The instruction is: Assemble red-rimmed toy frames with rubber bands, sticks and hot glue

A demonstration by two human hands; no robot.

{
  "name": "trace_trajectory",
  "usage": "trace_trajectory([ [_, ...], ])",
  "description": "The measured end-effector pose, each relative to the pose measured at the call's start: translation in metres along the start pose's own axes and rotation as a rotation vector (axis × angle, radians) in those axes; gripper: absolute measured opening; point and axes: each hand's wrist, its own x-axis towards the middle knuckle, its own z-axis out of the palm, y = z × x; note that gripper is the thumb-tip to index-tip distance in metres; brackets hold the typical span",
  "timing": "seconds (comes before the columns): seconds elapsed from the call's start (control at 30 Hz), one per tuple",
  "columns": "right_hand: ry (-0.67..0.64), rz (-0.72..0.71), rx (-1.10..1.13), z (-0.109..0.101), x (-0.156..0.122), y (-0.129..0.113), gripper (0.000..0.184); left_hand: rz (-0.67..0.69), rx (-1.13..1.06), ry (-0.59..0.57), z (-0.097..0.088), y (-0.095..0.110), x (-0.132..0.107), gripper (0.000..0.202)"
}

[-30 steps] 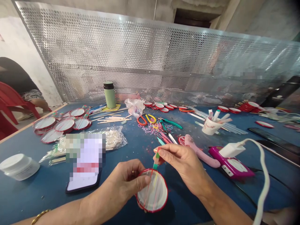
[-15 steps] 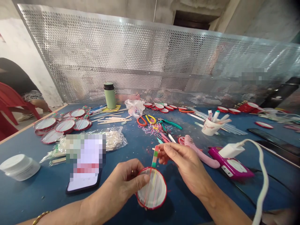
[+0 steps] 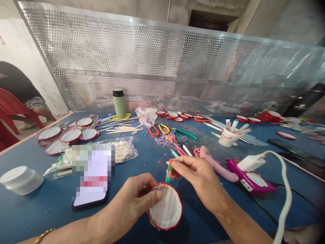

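Low in the middle, a small toy banjo [image 3: 170,212] is held tilted. It has a round white face, a red rim, thin coloured bands stretched across it and a striped stick neck [image 3: 168,174]. My left hand [image 3: 141,196] grips the rim, its thumb lying on the face and its fingers behind. At the top end of the neck, my right hand [image 3: 196,173] pinches the stick between thumb and fingers. The tips of the other right fingers are partly hidden. Beyond the hands lies a loose heap of coloured rubber bands [image 3: 162,139].
Similar round pieces [image 3: 70,135] are piled at left. A phone [image 3: 95,183], a white jar [image 3: 21,181] and bagged sticks [image 3: 122,150] lie nearby. Rightward are a pink glue gun [image 3: 215,166], a purple power strip [image 3: 250,179] with a white cable, and a cup of pens [image 3: 228,137].
The toy banjo has shifted very slightly down and to the right. My right fingers have closed in over the top of the striped neck; the left grip is the same.
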Motion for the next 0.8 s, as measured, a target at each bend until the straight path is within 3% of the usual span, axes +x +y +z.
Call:
trace_trajectory([
  [0.8,0.027,-0.038,-0.006,0.0004,-0.0030,-0.0025,0.028,0.007,-0.005,0.004,0.0033,0.0028,-0.0020,0.042],
])
